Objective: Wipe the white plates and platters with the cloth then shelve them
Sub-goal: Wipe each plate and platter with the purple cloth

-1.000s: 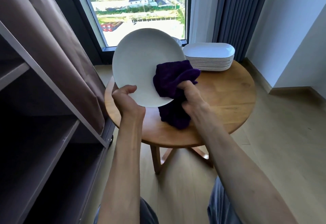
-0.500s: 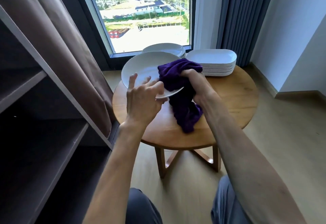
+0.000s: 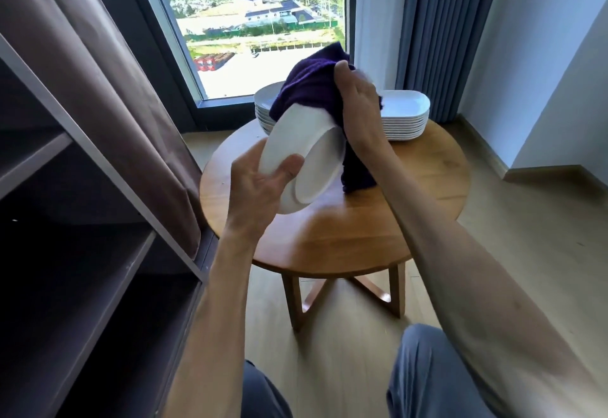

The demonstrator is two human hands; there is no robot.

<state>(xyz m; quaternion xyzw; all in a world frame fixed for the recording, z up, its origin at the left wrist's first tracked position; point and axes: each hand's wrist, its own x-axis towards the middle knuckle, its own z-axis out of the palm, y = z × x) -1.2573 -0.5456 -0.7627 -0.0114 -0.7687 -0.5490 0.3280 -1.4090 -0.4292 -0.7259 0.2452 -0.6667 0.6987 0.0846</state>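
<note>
Kneeling or sitting low, knees in blue-grey trousers point(image 3: 437, 381) showing at the bottom edge, both forearms reaching forward over the floor.

Left hand point(image 3: 260, 187) is gripping the white plate point(image 3: 306, 158) by its lower left rim, thumb lying across the underside, fingers hidden behind the plate. Plate is tilting steeply, underside and foot ring facing the camera, held up above the round wooden worktop point(image 3: 414, 187) and not touching it.

Right hand point(image 3: 358, 102) is clutching the purple cloth point(image 3: 309, 88) at the plate's upper right edge, fingers curling into the fabric. Cloth is draping over the plate's top rim and far side, and a tail of it is hanging down behind the plate's right edge toward the worktop; cannot tell whether the tail is touching the wood.

Behind the hands, at the far edge of the worktop, two piles are standing side by side: a stack of round white plates point(image 3: 263, 112) on the left, partly hidden by the cloth, and a stack of oblong white platters point(image 3: 404, 118) on the right.

To the left, an open dark shelf unit point(image 3: 98, 246) is standing just beside the worktop, its brown fabric cover point(image 3: 108, 88) pulled aside; shelves are in deep shadow, contents not discernible.

Farther back, a tall window point(image 3: 256, 29) is looking out on buildings and fields, with blue-grey curtains point(image 3: 450, 23) hanging to its right.
</note>
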